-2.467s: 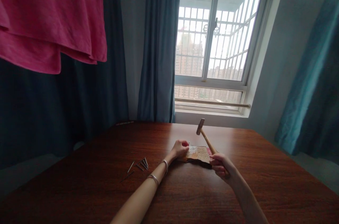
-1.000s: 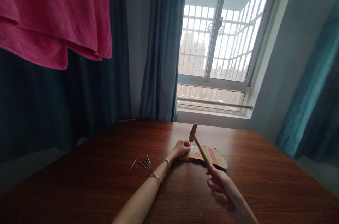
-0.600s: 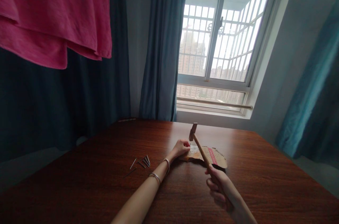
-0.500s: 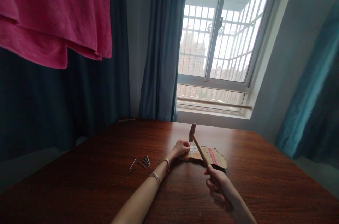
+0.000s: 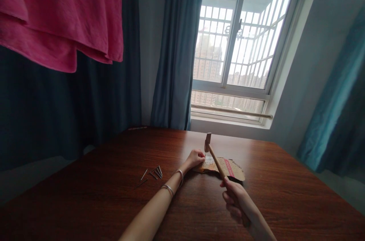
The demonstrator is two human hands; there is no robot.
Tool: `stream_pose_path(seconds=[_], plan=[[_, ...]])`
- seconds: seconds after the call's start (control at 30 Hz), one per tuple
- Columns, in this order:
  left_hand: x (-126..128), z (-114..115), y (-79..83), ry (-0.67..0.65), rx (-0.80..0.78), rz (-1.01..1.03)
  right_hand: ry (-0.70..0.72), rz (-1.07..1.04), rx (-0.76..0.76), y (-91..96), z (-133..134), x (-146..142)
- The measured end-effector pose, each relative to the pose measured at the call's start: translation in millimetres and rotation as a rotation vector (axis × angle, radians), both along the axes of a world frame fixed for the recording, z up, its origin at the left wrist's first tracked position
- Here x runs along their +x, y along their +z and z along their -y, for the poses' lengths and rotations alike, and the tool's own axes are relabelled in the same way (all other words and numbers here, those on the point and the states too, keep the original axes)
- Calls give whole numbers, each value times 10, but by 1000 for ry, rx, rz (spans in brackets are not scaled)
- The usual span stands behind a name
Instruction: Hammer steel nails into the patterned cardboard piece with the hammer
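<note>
We find the right hand (image 5: 236,200) closed around the hammer (image 5: 218,163); the left hand (image 5: 196,158) pinches a nail (image 5: 205,154) upright at the cardboard (image 5: 237,171), directly below the hammer's head.

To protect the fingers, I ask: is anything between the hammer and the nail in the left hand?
Nothing visible: the hammer head is at or just above the nail; the left hand pinches the nail from the side.
</note>
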State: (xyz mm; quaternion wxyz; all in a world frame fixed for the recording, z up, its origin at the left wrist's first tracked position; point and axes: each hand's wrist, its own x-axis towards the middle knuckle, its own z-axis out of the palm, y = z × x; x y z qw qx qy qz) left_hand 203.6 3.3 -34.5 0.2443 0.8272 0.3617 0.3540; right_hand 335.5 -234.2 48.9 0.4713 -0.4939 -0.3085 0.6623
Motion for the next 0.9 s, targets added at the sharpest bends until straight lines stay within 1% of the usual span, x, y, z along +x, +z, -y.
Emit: stream_pose_path(seconds=[0.2,0.37,0.47,0.67,0.83,0.9], plan=[[-12,32,41,24,-22,-26,-15,-5,-28,10,-6,-17],[-9,12,41,20,-125,30,-39,-43,-8,-7,-30,-5],[-3,2,34,21,-156,44,-26,-60,2,2,-36,2],[-16,6,36,-12,-123,38,-4,-54,-29,21,-59,7],[-21,-23,1,-19,-96,37,-2,-61,43,-12,-61,-11],[-18,-35,-15,-21,-92,36,-1,-45,42,-43,-56,-17]])
